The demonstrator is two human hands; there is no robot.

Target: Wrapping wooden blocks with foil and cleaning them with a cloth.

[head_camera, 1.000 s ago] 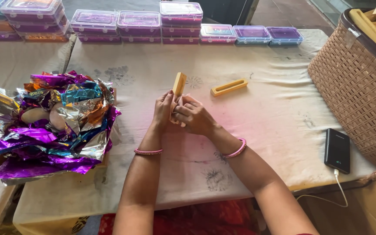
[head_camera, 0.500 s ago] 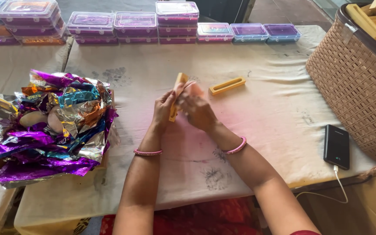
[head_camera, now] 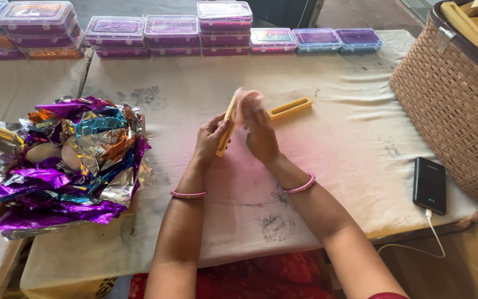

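A stained, wrinkled cream cloth (head_camera: 338, 166) is covering the table, sagging over the near edge. At the right, a tan woven basket (head_camera: 449, 111) is running out of the picture, its top cut off, with pale wooden strips (head_camera: 463, 25) sticking out of it. At the left, a heap of crumpled shiny foil (head_camera: 62, 160) in purple, silver, blue and orange is hiding most of the cardboard beneath it; two pale rounded shapes are showing among the folds, too covered to make out. Along the far edge, flat clear plastic boxes (head_camera: 172, 33) with purple, pink and blue contents are sitting in a row, some stacked. A black rectangular power bank (head_camera: 430, 185) is lying near the basket with a white cable trailing off the edge.

The left hand (head_camera: 211, 138) is grasping a narrow yellow wooden piece (head_camera: 227, 130), held tilted above the cloth's middle. The right hand (head_camera: 258, 130) is pressing against its upper end; the fingertips are blurred, so its grip cannot be told. A second yellow slotted piece (head_camera: 290, 108) is lying just beyond.
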